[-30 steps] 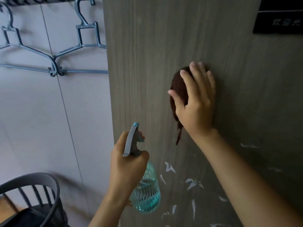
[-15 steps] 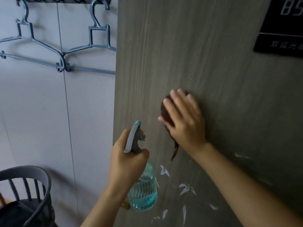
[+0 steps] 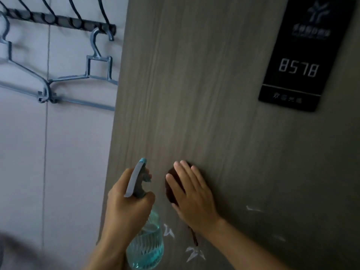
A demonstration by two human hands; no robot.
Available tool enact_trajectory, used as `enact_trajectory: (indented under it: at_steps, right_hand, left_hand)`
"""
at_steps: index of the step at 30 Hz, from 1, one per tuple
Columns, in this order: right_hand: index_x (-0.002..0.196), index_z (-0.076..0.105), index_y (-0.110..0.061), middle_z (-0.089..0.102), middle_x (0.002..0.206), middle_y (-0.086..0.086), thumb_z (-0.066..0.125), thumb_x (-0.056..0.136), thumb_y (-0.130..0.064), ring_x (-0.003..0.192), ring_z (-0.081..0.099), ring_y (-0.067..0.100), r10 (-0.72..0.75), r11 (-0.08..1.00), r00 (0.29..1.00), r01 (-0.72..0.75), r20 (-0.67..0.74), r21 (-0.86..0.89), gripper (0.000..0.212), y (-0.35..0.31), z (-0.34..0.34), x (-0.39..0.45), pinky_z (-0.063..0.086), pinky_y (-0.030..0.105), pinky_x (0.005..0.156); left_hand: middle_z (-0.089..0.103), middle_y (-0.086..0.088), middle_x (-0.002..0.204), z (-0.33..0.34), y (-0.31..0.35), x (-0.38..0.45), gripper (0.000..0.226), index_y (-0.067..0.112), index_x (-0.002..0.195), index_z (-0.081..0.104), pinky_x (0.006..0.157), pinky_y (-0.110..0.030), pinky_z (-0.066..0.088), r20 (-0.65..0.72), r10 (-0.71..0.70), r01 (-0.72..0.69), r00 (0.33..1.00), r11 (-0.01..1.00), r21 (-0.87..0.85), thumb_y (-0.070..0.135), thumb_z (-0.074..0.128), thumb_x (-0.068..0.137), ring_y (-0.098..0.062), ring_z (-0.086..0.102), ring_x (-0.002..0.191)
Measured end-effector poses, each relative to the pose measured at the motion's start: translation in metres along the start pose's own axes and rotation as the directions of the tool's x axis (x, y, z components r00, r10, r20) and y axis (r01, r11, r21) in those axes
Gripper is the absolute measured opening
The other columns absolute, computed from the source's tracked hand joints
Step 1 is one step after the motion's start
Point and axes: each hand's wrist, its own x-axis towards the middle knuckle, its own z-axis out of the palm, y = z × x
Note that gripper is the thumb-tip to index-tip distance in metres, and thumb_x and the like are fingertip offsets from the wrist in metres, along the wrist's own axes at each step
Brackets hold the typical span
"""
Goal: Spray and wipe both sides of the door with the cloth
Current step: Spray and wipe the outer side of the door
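The grey wood-grain door [image 3: 194,94] fills the middle and right of the head view. My right hand [image 3: 192,195] presses a dark brown cloth [image 3: 170,189] flat against the door with straight fingers; a strip of cloth hangs below the wrist. My left hand [image 3: 126,207] grips the neck of a clear teal spray bottle [image 3: 146,248] with a grey trigger head, held just left of the cloth near the door's edge. Most of the cloth is hidden under my right hand.
A black room-number plaque [image 3: 298,61] is fixed on the door at upper right. Grey-blue clothes hangers [image 3: 93,75] hang from a dark hook rail [image 3: 58,22] on the pale wall to the left. White scraps [image 3: 194,254] mark the door's lower part.
My right hand has slid the cloth down the door, from near the plaque's height to beside the spray bottle. The camera tilted up; the chair has left the view. The left hand stayed put.
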Motion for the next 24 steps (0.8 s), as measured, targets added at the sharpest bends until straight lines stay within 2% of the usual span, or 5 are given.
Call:
enact_trajectory:
  at_steps: [5,9,13,17,24]
  right_hand:
    - [0.146,0.041,-0.007,0.040,0.157,0.028,0.071,0.085,-0.030,0.151,0.030,0.044,0.169,0.985,0.966,-0.175,-0.194,-0.010,0.071,0.051,-0.031,0.040,0.015,0.056,0.128]
    - [0.142,0.049,-0.001,0.040,0.156,0.030,0.061,0.092,-0.025,0.150,0.032,0.046,0.323,0.945,0.906,-0.325,-0.274,0.037,0.057,0.094,-0.063,0.078,0.020,0.059,0.126]
    - [0.138,0.053,0.002,0.044,0.152,0.030,0.062,0.092,-0.020,0.146,0.036,0.048,0.274,0.961,0.915,-0.273,-0.297,0.044,0.051,0.125,-0.078,0.105,0.034,0.060,0.119]
    - [0.137,0.053,0.002,0.046,0.149,0.030,0.063,0.094,-0.016,0.144,0.039,0.047,0.204,0.978,0.930,-0.207,-0.306,0.023,0.048,0.149,-0.095,0.131,0.037,0.059,0.117]
    - [0.137,0.048,0.001,0.045,0.146,0.027,0.066,0.095,-0.013,0.143,0.041,0.044,0.252,0.968,0.868,-0.226,-0.428,0.111,0.048,0.183,-0.138,0.172,0.039,0.057,0.117]
  left_hand:
    - [0.064,-0.008,0.076,0.023,0.027,0.019,0.044,0.023,0.097,0.069,0.046,-0.025,0.043,0.077,0.063,-0.061,0.995,0.997,-0.038,-0.015,0.070,0.076,-0.018,0.051,0.052]
    - [0.060,-0.016,0.072,0.040,0.045,0.037,0.040,0.022,0.094,0.067,0.046,-0.036,0.041,0.116,0.109,-0.103,0.987,0.993,-0.057,-0.013,0.068,0.075,-0.020,0.047,0.050]
    - [0.060,-0.011,0.071,0.052,0.069,0.056,0.036,0.019,0.094,0.066,0.046,-0.034,0.040,0.124,0.163,-0.151,0.979,0.984,-0.099,-0.011,0.067,0.075,-0.017,0.046,0.050]
    - [0.056,-0.007,0.068,0.054,0.101,0.080,0.033,0.017,0.094,0.065,0.045,-0.030,0.038,0.116,0.224,-0.210,0.968,0.970,-0.120,-0.011,0.067,0.075,-0.015,0.043,0.048]
    - [0.049,-0.001,0.060,0.058,0.134,0.101,0.031,0.014,0.093,0.065,0.045,-0.027,0.036,0.093,0.266,-0.249,0.959,0.955,-0.165,-0.012,0.065,0.076,-0.013,0.038,0.046]
